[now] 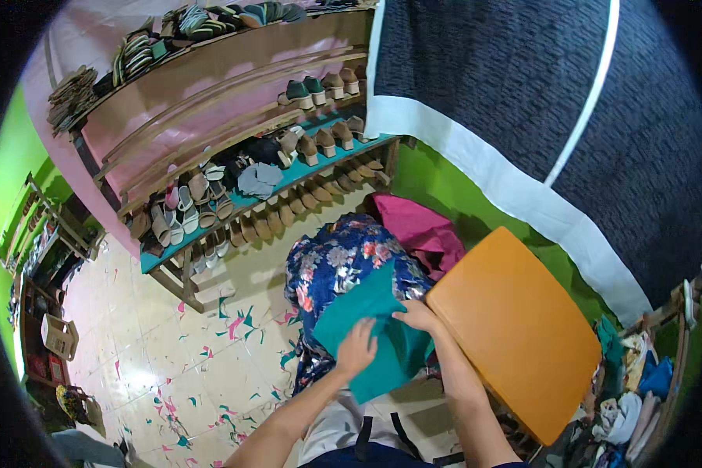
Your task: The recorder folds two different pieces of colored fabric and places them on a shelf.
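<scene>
While a teal cloth (378, 335) is pressed flat on a blue floral bundle (343, 261), its near edge is covered by the left hand (356, 349), fingers spread, and its right edge is pinched by the right hand (418, 316). Open room is left only on the scrap-strewn floor (171, 351) — the right is blocked by an orange board (515, 331), the far side by a shoe rack (249, 187) and pink cloth (421, 226).

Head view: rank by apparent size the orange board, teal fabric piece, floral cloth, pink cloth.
1. orange board, clearly largest.
2. floral cloth and teal fabric piece under both hands look alike; the teal covers part of the floral one, so no ranking.
3. pink cloth, smallest visible, though partly hidden behind the others.
</scene>
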`<state>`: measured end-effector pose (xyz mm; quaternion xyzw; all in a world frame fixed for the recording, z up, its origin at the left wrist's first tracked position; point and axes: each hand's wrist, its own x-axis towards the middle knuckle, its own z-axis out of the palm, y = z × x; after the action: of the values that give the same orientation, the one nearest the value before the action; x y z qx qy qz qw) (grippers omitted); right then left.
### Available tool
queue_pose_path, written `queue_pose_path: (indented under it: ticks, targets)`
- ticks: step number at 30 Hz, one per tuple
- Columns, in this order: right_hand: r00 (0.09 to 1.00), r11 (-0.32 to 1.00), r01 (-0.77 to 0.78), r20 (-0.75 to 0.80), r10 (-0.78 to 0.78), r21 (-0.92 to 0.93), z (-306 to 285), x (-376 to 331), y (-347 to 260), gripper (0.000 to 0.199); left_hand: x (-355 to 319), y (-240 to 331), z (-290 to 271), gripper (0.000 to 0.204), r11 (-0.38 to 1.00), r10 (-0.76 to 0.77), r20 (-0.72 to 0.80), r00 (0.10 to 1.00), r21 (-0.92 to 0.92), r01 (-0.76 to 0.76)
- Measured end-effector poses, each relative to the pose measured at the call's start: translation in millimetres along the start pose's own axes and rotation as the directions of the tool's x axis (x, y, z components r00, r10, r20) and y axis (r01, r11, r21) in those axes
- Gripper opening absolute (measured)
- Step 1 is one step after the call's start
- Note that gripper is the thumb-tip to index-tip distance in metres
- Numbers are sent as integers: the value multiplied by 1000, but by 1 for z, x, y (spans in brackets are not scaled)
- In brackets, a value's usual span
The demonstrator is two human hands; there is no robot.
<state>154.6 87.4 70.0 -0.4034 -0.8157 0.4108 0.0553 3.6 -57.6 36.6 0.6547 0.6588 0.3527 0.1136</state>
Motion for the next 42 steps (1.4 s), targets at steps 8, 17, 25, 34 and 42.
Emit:
queue_pose_path:
  ticks: [8, 17, 25, 34, 42]
  targets:
    - [990, 963, -72, -139, 36, -260, -66, -136, 6, 27, 9, 39, 7, 72, 998, 54, 30, 998, -47, -53]
    - [908, 969, -136, -416, 39, -207, -143, -230, 22, 27, 62, 127, 47, 102, 956, 221, 152, 963, -228, -183]
    - [840, 897, -381, -490, 234, -224, -230, -290, 59, 20, 141, 179, 142, 77, 675, 218, 444, 869, -712, 194]
    - [460, 545, -752, -887, 32, -370, -242, -349, 118, 22, 161, 270, 208, 22, 528, 174, 482, 859, -782, 332]
    - [429, 566, -720, -899, -90, -400, -275, -374, 171, 26, 196, 313, 279, 33, 613, 257, 379, 889, -775, 154]
